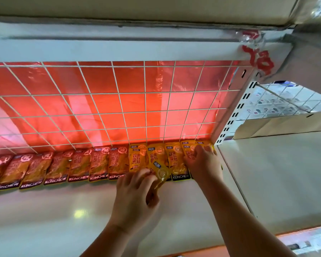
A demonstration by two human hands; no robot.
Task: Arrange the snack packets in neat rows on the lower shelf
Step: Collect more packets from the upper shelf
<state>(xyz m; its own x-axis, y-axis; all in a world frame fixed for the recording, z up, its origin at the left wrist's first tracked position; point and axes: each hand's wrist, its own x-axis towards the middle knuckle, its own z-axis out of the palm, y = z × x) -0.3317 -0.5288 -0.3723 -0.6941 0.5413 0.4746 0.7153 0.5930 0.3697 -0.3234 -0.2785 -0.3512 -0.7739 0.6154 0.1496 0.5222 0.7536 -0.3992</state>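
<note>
**Our left hand (135, 193) grips a loose packet (160, 173) at the row's yellow end**

We hold the loose packet between thumb and curled fingers. It is yellow and tilts up and to the right from the grip, and its top corner lies over the lower edges of the yellow packets (175, 158) just beyond our fingertips. Those yellow packets stand side by side and overlap a little, leaning against the wire grid (119, 114) behind them.

To the right of the grip, our right hand (202, 161) lies on the last yellow packets of the row, fingers bent over their upper halves. We cannot tell from this angle whether it pinches one or only presses on them, since the hand hides what is under it.

To the left of the grip the row runs on as red packets (78, 165). They are laid edge to edge, each marked KONCHEW along its lower border, and they reach the left edge of the view. Both colours form a single line along the back of the white shelf (63, 210). On our side of the grip the shelf is bare white, with a soft spot of reflected light.

Behind the grid hangs a red film (100, 80), glowing brighter near the middle. Just right of our right hand a white slotted post (233, 115) rises at the shelf's corner.
</note>
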